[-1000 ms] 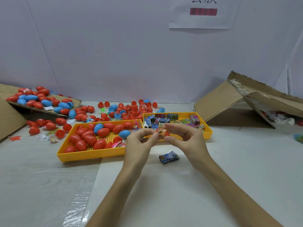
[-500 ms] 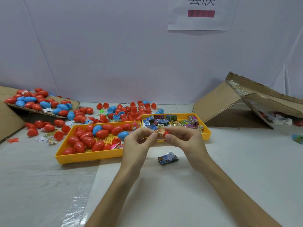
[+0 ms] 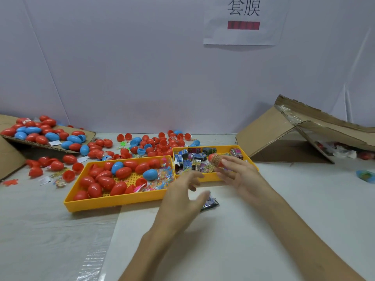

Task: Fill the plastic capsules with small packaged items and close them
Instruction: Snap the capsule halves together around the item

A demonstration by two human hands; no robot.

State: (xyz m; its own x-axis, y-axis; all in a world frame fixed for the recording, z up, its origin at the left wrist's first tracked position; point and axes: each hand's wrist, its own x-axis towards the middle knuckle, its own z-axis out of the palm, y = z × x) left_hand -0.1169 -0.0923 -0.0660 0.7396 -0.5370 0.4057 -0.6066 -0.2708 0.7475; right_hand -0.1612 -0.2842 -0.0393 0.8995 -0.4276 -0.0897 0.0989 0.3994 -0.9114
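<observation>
Head view: capsule (image 3: 215,159) seemingly protrudes above right grip (image 3: 241,175).

Both forearms bare, reaching forward, angled towards each other. Left hand (image 3: 182,196): fingers loosely spread, thumb out, holding nothing; outline motion-blurred. Right hand (image 3: 238,174): further forward, palm turned inward, thumb and forefinger pinching a red capsule (image 3: 215,159) at their tips, remaining fingers extended. Hands apart, not touching.
</observation>
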